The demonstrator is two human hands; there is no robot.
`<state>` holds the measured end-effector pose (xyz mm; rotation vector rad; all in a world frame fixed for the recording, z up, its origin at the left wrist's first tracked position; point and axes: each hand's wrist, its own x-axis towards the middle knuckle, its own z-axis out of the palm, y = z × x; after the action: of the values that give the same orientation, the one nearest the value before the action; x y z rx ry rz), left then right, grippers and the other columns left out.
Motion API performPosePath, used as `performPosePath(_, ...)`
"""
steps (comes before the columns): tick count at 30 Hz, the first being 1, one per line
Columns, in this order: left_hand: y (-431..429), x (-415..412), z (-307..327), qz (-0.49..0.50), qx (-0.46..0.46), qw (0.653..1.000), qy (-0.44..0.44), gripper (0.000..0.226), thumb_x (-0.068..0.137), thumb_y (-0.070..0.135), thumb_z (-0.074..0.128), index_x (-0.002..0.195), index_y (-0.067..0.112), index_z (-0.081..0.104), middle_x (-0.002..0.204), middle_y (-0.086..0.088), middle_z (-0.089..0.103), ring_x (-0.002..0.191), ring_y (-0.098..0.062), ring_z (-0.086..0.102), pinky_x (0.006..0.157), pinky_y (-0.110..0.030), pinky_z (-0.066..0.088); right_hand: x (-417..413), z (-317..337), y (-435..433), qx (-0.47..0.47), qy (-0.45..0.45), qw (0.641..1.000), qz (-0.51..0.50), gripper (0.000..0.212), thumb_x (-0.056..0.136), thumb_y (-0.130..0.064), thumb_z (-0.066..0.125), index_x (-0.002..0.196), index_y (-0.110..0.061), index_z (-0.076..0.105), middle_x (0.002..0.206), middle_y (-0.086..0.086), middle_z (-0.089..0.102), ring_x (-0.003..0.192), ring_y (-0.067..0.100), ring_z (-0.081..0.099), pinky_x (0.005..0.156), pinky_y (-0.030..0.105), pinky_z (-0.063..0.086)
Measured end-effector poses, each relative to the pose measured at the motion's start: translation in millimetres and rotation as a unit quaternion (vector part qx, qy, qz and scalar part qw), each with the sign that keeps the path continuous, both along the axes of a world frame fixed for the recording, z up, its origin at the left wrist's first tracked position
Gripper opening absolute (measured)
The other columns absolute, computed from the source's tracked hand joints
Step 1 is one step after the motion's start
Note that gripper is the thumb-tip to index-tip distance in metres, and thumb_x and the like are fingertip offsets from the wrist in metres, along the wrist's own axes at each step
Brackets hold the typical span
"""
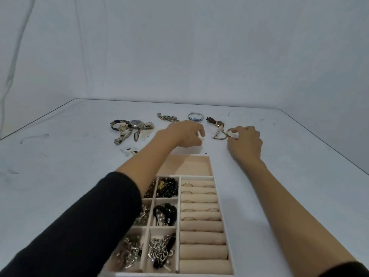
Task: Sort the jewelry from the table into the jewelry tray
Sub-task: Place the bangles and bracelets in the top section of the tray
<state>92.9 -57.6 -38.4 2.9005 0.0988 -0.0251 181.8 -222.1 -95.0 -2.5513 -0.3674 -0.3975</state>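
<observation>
The beige jewelry tray (pixel 211 166) lies in front of me; its far compartment is bare, its left pockets hold chains and beads, and its right side has ring rolls. My left hand (pixel 183 134) reaches past the tray with its fingers curled down at the table. A small white bit shows at its fingertips, and whether it is held is unclear. My right hand (pixel 246 140) pinches a thin gold-toned bracelet (pixel 220 136) that lies on the table (pixel 299 176).
Several watches (pixel 130 126) lie in a heap at the far left. At the back lie a chain bracelet (pixel 167 117), a bangle with a blue bead (pixel 195 116) and a brown-strap watch (pixel 216 122). Small clear pieces (pixel 129 150) sit left of my arm.
</observation>
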Motion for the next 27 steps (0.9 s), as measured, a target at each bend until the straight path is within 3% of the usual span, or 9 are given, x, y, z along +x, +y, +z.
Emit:
performPosePath(4,-34.1,31.0,-9.0,0.012,0.065,0.998,-0.017,0.046,0.093,0.027,0.051,0.138,0.023,0.042,0.141,-0.005,0.041,0.131,-0.028,0.040,0.097,-0.040,0.037,-1.8,0.7,-0.7,0.003,0.010,1.000,0.015,0.037,0.092,-0.017,0.046,0.127,-0.013,0.057,0.133,0.014,0.044,0.126,0.032,0.036,0.105,0.038,0.029)
performPosePath(10,-41.2,61.3,-21.4,0.028,0.091,0.994,-0.058,0.047,0.097,0.019,0.041,0.144,0.017,0.032,0.147,-0.010,0.033,0.135,-0.030,0.030,0.101,-0.047,0.036,-2.1,-0.4,1.1,0.014,0.006,1.000,0.026,0.035,0.092,-0.017,0.046,0.123,-0.015,0.060,0.130,0.014,0.046,0.123,0.032,0.038,0.106,0.039,0.031)
performPosePath(15,-36.2,84.1,-30.3,0.041,0.132,0.987,-0.087,0.044,0.098,0.020,0.042,0.141,0.015,0.038,0.145,-0.007,0.035,0.135,-0.028,0.030,0.103,-0.046,0.032,0.5,-2.4,2.7,0.010,-0.009,1.000,0.027,0.033,0.093,-0.017,0.046,0.123,-0.014,0.060,0.138,0.015,0.041,0.130,0.030,0.033,0.106,0.038,0.030)
performPosePath(19,-41.9,91.3,-29.3,0.039,0.095,0.988,-0.116,0.039,0.098,0.025,0.037,0.135,0.016,0.048,0.136,-0.008,0.043,0.127,-0.027,0.037,0.098,-0.043,0.035,2.6,-2.6,2.6,0.010,-0.007,0.999,0.030,0.032,0.093,-0.018,0.046,0.121,-0.014,0.060,0.136,0.014,0.042,0.129,0.030,0.034,0.105,0.036,0.029)
performPosePath(22,-45.6,89.2,-24.2,0.031,0.040,0.996,-0.070,0.039,0.096,0.026,0.037,0.130,0.015,0.051,0.132,-0.012,0.047,0.124,-0.029,0.040,0.092,-0.038,0.037,3.3,-2.5,3.1,0.016,-0.005,0.999,0.030,0.031,0.092,-0.018,0.046,0.119,-0.014,0.061,0.131,0.014,0.046,0.123,0.031,0.039,0.103,0.036,0.031)
performPosePath(25,-42.7,86.0,-11.4,0.004,0.022,1.000,-0.018,0.023,0.091,0.026,0.044,0.102,0.011,0.059,0.114,-0.012,0.058,0.100,-0.027,0.050,0.076,-0.032,0.038,2.4,-2.4,2.8,0.014,-0.001,0.999,0.030,0.031,0.093,-0.019,0.046,0.120,-0.015,0.060,0.128,0.014,0.048,0.121,0.031,0.041,0.101,0.035,0.031)
performPosePath(27,-37.1,84.5,-7.2,-0.002,0.005,1.000,0.011,0.025,0.086,0.028,0.052,0.100,0.010,0.062,0.105,-0.008,0.060,0.094,-0.025,0.053,0.077,-0.032,0.044,1.2,-1.9,2.1,0.009,0.002,1.000,0.029,0.032,0.093,-0.019,0.046,0.121,-0.014,0.059,0.129,0.014,0.047,0.121,0.032,0.041,0.102,0.036,0.031)
